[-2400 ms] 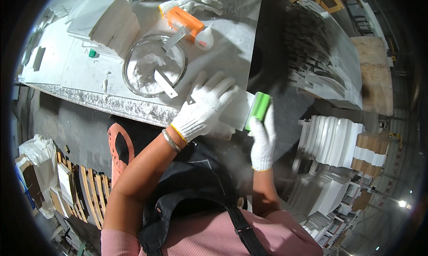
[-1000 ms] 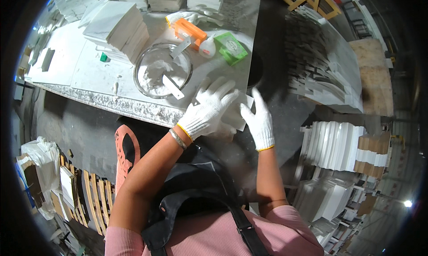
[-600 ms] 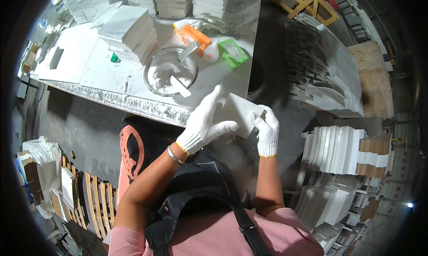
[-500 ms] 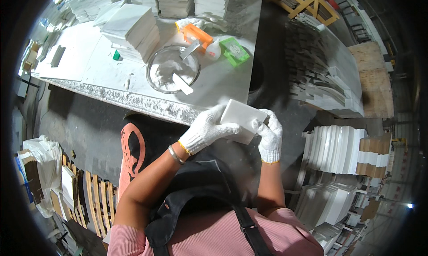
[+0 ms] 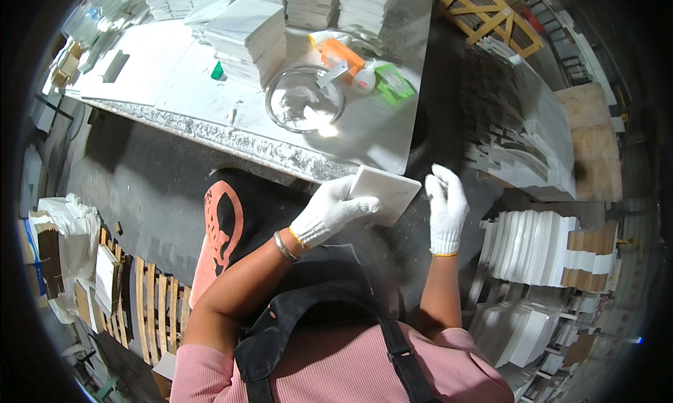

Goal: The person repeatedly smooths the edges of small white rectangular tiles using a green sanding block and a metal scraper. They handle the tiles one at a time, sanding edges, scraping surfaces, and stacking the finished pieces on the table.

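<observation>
A square white stone tile (image 5: 387, 195) is gripped by its left side in my left hand (image 5: 335, 210), thumb lying across its face. My right hand (image 5: 446, 208) is off the tile, a little to its right, with fingers raised and nothing seen in it. Both hands wear white knit gloves. Beyond them on the stone-topped table (image 5: 210, 126) stands a round bowl (image 5: 306, 100) of white paste. One white spreader (image 5: 320, 120) rests at its near side, and a metal-bladed scraper (image 5: 332, 74) lies across its far rim.
Behind the bowl are an orange packet (image 5: 341, 58), a green packet (image 5: 394, 84) and a white glove. Stacked tiles (image 5: 247, 39) fill the table's far side. More slabs (image 5: 536, 238) stand at right; wooden pallets (image 5: 158, 308) lie at lower left.
My right hand has let go of the tile and moved right, away from it. The left hand still holds the tile. The whole view has shifted slightly.
</observation>
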The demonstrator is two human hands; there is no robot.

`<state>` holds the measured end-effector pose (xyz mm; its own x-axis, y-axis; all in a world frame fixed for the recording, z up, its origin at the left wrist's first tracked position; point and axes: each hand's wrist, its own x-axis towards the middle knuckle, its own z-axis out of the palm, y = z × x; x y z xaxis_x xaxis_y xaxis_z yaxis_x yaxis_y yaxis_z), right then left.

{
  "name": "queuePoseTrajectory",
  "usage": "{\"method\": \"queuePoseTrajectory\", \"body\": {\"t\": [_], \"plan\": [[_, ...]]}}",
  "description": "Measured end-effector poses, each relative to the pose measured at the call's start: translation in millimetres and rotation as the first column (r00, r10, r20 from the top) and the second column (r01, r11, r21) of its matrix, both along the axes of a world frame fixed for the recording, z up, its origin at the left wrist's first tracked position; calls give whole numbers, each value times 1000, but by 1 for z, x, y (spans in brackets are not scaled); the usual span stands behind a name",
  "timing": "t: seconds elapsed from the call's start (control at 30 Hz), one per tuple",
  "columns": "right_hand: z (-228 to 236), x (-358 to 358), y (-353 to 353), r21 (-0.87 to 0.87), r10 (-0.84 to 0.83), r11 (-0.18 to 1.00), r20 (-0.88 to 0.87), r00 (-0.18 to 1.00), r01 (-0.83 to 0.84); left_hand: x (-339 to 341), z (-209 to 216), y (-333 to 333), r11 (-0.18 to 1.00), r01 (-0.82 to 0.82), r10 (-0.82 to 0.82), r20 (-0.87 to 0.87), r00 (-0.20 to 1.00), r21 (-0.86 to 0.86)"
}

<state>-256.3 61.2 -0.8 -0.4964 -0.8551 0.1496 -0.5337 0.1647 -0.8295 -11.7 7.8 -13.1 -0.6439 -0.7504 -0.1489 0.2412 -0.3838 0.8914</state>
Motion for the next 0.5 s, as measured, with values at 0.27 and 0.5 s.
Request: {"method": "queuePoseTrajectory", "body": {"t": [0.27, 0.5], "plan": [[20, 42, 7, -108, 401, 912, 21, 916, -397, 10, -6, 8, 950, 109, -53, -194, 980, 294], [21, 18, -18, -118, 130, 986, 100, 986, -117, 21, 1, 9, 956, 142, -108, -140, 984, 257]]}}
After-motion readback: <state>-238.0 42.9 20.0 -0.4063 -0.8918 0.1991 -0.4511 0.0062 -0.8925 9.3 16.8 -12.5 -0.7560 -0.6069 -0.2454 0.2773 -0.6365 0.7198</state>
